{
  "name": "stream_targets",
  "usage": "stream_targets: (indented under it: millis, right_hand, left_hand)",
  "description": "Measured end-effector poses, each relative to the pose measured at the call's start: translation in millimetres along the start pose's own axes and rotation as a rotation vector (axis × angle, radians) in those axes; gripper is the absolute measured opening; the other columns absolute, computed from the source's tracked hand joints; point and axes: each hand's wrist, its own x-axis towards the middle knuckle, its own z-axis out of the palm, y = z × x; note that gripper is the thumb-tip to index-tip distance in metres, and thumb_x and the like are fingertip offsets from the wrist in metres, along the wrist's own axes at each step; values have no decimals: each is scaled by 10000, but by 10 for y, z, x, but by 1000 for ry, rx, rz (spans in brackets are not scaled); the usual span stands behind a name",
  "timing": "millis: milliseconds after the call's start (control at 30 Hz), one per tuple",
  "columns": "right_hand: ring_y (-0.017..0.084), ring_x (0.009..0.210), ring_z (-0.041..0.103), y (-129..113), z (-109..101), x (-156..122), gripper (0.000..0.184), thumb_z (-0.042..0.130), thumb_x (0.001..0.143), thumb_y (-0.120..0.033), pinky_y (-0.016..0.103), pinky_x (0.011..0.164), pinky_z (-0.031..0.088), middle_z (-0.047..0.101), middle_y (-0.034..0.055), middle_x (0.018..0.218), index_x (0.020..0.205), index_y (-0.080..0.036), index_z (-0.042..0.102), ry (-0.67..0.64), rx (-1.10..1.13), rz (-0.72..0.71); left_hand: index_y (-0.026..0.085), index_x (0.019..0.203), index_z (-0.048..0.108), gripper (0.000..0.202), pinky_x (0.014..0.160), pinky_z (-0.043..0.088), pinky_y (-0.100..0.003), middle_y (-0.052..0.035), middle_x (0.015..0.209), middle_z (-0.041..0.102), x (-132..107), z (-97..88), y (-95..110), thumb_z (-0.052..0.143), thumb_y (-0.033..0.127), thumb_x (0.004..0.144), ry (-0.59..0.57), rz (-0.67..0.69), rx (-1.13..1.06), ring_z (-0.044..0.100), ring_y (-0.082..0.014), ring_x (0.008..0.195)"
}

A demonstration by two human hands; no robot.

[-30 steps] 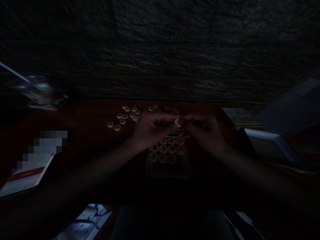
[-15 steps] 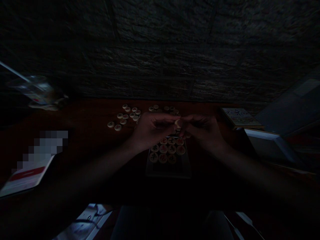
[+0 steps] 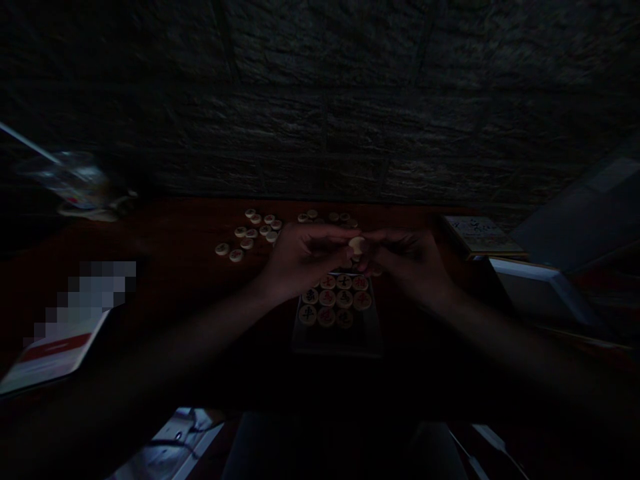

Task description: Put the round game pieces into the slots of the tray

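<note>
Over the far end of a dark box tray (image 3: 365, 340), my left hand (image 3: 307, 257) and my right hand (image 3: 403, 263) meet at their fingertips. Between them they pinch a round, pale xiangqi piece (image 3: 357, 246), its visible face plain. Below the hands, rows of xiangqi pieces (image 3: 344, 298) with red and black characters lie in the tray. Beyond my left hand, loose pieces (image 3: 247, 243) are scattered on the table, and a further group (image 3: 312, 214) lies behind both hands, which partly hide it. The scene is very dark.
A phone (image 3: 55, 347) with a lit screen lies at the left. A plastic cup (image 3: 75, 180) with a straw stands at the back left. On the right are a printed box lid (image 3: 483, 233) and an open shallow box (image 3: 540, 293). A stone wall (image 3: 320, 120) closes the back.
The piece has turned between my fingers, so more of its pale round face shows. Both hands are nearly where they were, and the pieces in the tray look the same.
</note>
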Motion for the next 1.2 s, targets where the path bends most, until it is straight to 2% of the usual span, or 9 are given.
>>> stream_targets:
  millis: [167, 300, 500, 900, 1200]
  right_hand:
    - [113, 564, 677, 26, -16, 6, 145, 867, 798, -332, 230, 540, 567, 765, 5, 682, 886, -219, 846, -9, 52, -19]
    - [121, 568, 690, 44, -18, 16, 135, 855, 800, -305, 241, 549, 584, 771, 8, 693, 903, -218, 848, -6, 38, -20]
    - [122, 564, 689, 33, -7, 15, 160, 855, 811, -353, 242, 542, 584, 755, 6, 671, 886, -213, 837, -7, 11, -29]
    - [124, 525, 666, -25, 24, -9, 282, 880, 780, -461, 229, 503, 544, 750, 24, 634, 769, -189, 805, 53, -79, 43]
    - [113, 527, 660, -25, 29, 12, 259, 903, 753, -439, 211, 486, 543, 741, 5, 635, 805, -197, 826, 32, -9, 26]
  left_hand:
    - [186, 1088, 824, 265, 833, 677, -308, -75, 1057, 843, 1, -2, 17, 850, 194, 824, 4, -11, -8, 818, -211, 916]
    - [179, 1101, 821, 274, 868, 668, -320, -86, 1080, 839, 4, -16, 18, 845, 207, 830, 5, -6, 9, 814, -220, 951]
    - [189, 1100, 817, 276, 835, 675, -318, -79, 1070, 840, 6, -16, -6, 847, 218, 827, 2, -6, 2, 816, -214, 919]
    - [188, 1086, 817, 253, 880, 672, -346, -91, 1074, 838, -23, 6, -37, 842, 260, 844, -23, 39, 90, 817, -224, 936]
    - [209, 1080, 823, 243, 875, 671, -335, -75, 1075, 840, -9, -4, -19, 836, 235, 839, -17, 24, 45, 814, -220, 949]
